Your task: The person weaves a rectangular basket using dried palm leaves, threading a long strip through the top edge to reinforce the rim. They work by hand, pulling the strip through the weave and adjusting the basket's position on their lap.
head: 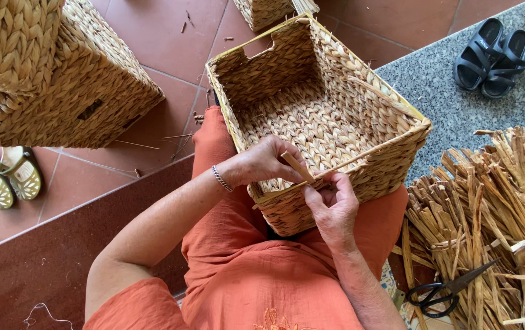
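The woven basket point(323, 116) rests tilted on the person's lap, open side up, its near rim turned toward the body so that both hands reach the working edge without stretching. The left hand point(262, 164) lies over the near rim from the inside, fingers curled and pressed together around a flat pale strand point(297, 166), which rises at a slant from the rim; thumb and forefinger appear to pinch it near its base, holding it taut against the weave. The right hand point(334, 205) approaches from below and outside, its fingertips bunched against the rim just beside the strand's lower end; whether they pinch the strand itself or a neighbouring fibre cannot be told, since the fingers hide the contact. A thin frame rod point(360, 157) runs along the rim top, and the weaving is bound against it, which accounts for the hands meeting at that line. A pile of dried fibre strips point(494, 201) lies on the person's right, near the right hand, with black-handled scissors point(445, 290) resting on its near edge. A finished basket point(48, 79) stands on the red tile floor point(152, 30) at upper left, with pale sandals point(6, 177) beneath it and black sandals point(491, 58) on the grey stone slab point(452, 110) at upper right.
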